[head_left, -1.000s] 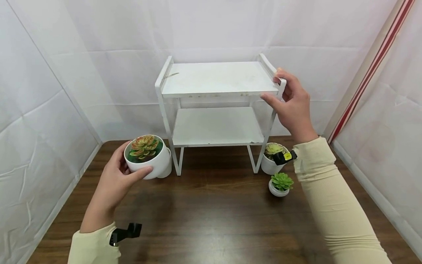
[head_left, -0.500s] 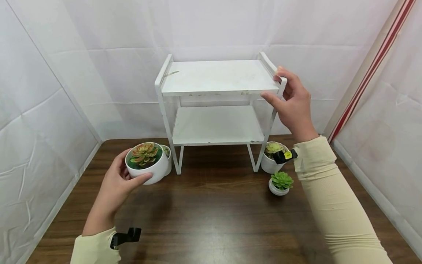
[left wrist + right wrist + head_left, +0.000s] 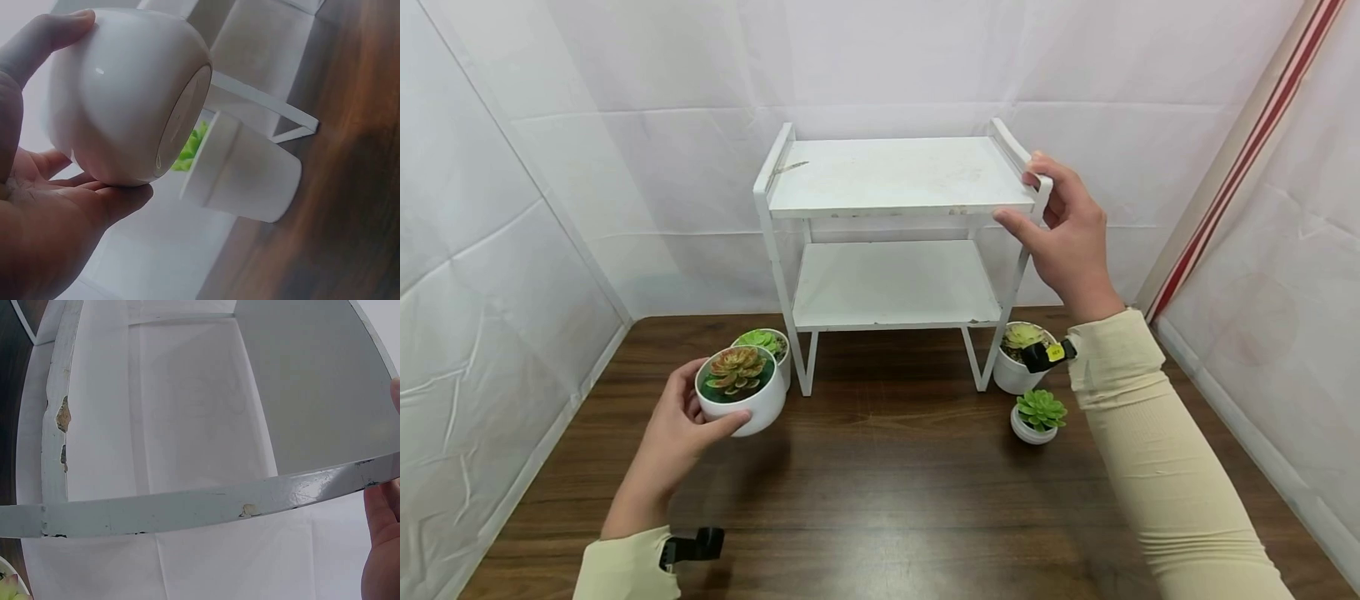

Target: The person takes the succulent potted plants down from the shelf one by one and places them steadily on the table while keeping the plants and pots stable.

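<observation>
My left hand [image 3: 679, 437] holds a round white flowerpot [image 3: 756, 410] by its sides, thumb in front and fingers behind. An orange-green succulent [image 3: 735, 370] fills the pot. In the left wrist view the bare underside of this flowerpot [image 3: 134, 94] shows above the table. Right behind it stands a white tapered pot [image 3: 250, 172] with a bright green succulent [image 3: 763, 340], partly covered in the head view. At the upper right, my right hand [image 3: 1070, 242] grips the front corner of the white two-tier shelf [image 3: 895, 177], fingers over the side rail and thumb at the front edge.
Beside the shelf's right leg stands a white pot [image 3: 1017, 377] with a pale succulent, partly covered by the wrist strap [image 3: 1047, 357]. A small green succulent [image 3: 1039, 412] in a white pot is in front of it. White sheeting [image 3: 625, 75] surrounds the wooden table [image 3: 880, 492].
My left hand has lowered the flowerpot toward me and slightly right, uncovering the green succulent behind it. My right hand stays on the shelf corner.
</observation>
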### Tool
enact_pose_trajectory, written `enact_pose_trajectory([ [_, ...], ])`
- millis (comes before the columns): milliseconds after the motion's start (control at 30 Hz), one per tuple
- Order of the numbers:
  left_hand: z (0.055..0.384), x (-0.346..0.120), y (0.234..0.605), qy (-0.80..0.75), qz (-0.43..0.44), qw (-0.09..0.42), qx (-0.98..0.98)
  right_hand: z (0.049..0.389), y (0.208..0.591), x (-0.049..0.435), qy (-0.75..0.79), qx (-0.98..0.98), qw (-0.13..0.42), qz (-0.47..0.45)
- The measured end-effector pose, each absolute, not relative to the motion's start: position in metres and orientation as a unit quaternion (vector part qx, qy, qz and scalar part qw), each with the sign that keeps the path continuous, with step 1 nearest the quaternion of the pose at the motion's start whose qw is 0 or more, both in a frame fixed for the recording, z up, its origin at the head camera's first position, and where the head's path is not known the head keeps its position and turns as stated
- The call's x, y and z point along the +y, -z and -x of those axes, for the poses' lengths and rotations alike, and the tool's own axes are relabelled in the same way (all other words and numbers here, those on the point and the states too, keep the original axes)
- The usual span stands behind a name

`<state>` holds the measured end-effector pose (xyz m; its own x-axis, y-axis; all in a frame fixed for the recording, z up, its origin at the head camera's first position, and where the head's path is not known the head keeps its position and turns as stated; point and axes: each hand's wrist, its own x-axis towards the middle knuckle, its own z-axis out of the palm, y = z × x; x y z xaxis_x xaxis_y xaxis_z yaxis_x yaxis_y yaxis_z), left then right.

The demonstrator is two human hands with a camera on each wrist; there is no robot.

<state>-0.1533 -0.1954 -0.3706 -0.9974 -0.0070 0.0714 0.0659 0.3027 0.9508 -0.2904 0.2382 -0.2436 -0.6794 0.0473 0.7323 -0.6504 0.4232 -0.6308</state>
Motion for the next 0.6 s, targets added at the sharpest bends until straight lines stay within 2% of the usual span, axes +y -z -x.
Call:
enact_pose_trajectory([
  [600,0.162,-0.197,0.398,0.566,-0.017,-0.018,-0.824,0.288,0.242,0.237,-0.496,-0.771,0.351,-0.192],
])
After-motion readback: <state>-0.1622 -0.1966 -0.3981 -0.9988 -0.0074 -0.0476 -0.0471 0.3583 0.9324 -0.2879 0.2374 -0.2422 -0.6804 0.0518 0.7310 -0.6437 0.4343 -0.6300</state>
